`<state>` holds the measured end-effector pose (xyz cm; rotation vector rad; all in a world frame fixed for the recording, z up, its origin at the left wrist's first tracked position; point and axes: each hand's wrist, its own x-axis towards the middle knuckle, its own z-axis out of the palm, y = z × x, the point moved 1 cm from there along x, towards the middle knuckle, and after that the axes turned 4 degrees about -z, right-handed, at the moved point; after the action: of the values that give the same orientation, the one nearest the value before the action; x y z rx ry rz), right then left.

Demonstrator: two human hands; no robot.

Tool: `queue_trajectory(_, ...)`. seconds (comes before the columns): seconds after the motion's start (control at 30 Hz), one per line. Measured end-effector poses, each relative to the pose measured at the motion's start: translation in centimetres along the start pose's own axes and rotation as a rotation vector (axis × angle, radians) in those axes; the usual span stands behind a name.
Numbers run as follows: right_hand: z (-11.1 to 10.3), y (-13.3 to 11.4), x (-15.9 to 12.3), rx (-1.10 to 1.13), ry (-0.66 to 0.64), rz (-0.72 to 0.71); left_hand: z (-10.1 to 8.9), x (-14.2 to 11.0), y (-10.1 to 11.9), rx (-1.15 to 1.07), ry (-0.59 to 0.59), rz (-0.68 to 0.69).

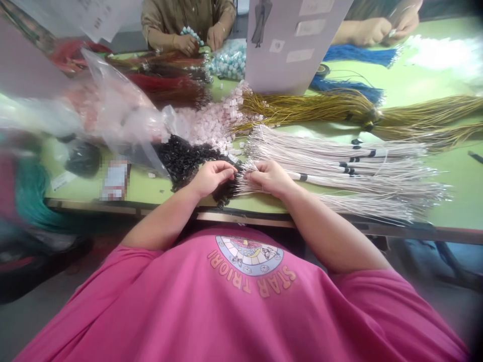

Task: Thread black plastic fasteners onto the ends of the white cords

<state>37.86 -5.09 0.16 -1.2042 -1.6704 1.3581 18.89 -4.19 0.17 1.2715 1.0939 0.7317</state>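
Observation:
My left hand (211,177) rests on a heap of small black pieces (184,157) at the table's front edge, its fingers curled in a pinch on something too small to name. My right hand (268,177) lies just beside it, fingers closed over the near ends of a bundle of white cords (339,171) that fans out to the right. The two hands almost touch above the cord tips.
A pile of pale pink pieces (215,120) and a clear plastic bag (121,115) lie behind the black heap. Gold cords (339,108), blue cords (358,54) and a grey card (290,45) sit farther back. Two other people's hands (199,40) work across the green table (460,176).

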Motion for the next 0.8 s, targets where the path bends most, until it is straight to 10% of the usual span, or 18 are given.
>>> queue_trajectory(0.8,0.22,-0.25,0.02,-0.085,0.014,0.045,0.52,-0.09,-0.26,0.298,0.141,0.127)
